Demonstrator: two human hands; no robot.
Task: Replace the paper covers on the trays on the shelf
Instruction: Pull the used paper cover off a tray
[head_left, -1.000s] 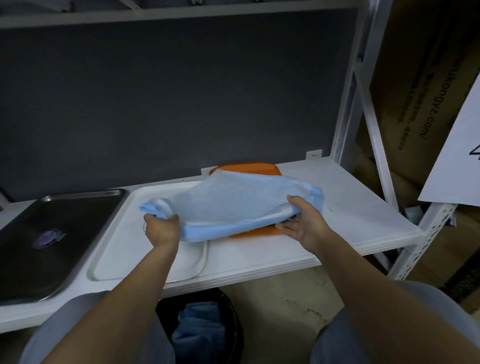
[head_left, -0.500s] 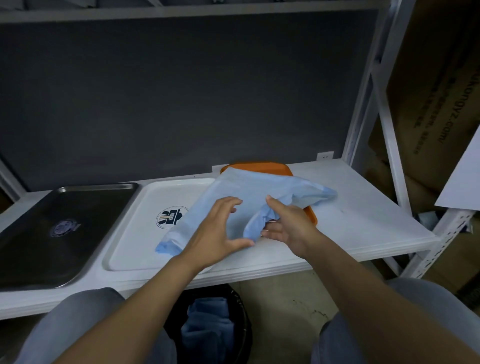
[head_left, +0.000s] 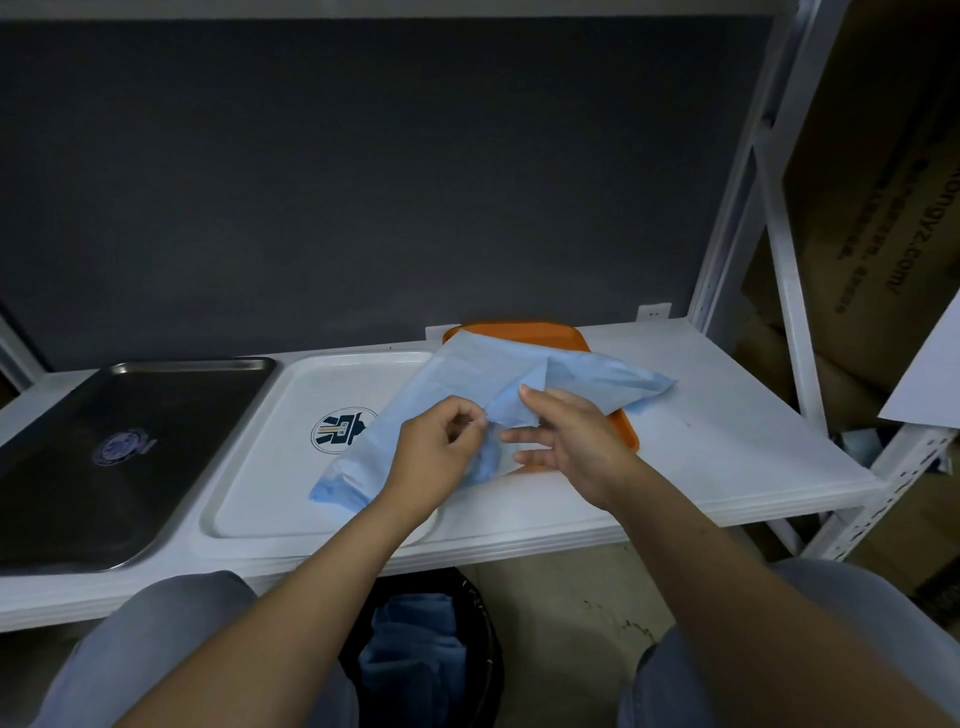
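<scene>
The blue paper cover (head_left: 467, 379) lay half-crumpled across the shelf (head_left: 727, 415), one end draped over the orange tray (head_left: 519, 332) at the back and the other trailing onto the white tray (head_left: 291, 467) beside it. The person's left hand (head_left: 441, 447) was pinching an edge of the sheet between thumb and fingertips. The right hand (head_left: 566, 441) had a fold nipped between thumb and forefinger, its other fingers stretched loose.

The steel tray (head_left: 192, 366) on the far left and the white one both showed bare bottoms, logos uncovered. A dark bin (head_left: 483, 649) under the shelf held bunched blue material, most likely discarded covers. I couldn't tell whether this sheet was an old one coming off or a fresh one being opened out.

To my eye the job was early to middling: no tray wore a flat, finished cover, so laying paper on all three seemed left to do.
</scene>
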